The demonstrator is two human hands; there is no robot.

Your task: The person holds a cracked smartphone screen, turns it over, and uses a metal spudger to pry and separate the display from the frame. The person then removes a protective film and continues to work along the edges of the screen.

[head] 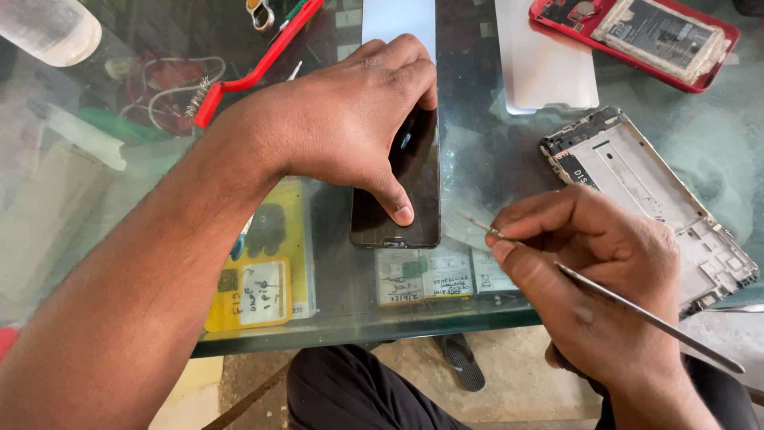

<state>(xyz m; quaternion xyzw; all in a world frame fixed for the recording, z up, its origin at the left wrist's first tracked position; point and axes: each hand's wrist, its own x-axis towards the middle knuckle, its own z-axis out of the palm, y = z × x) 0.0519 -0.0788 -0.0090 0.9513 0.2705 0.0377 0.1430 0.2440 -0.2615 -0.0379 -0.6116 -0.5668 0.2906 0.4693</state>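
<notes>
My left hand (350, 119) presses down on a black smartphone (414, 171) lying screen-up on the glass table (477, 151), with the thumb on its lower part. My right hand (589, 271) grips a thin metal tool (637, 310) like a pen. The tool's tip points left, just right of the phone's lower right corner, a short gap away from it.
A bare phone frame (660, 199) lies at right. A red opened phone (637, 36) and a white back cover (545, 56) sit at the top right. A red-handled brush (255, 72) lies at upper left. Labelled packets (263, 279) show under the glass.
</notes>
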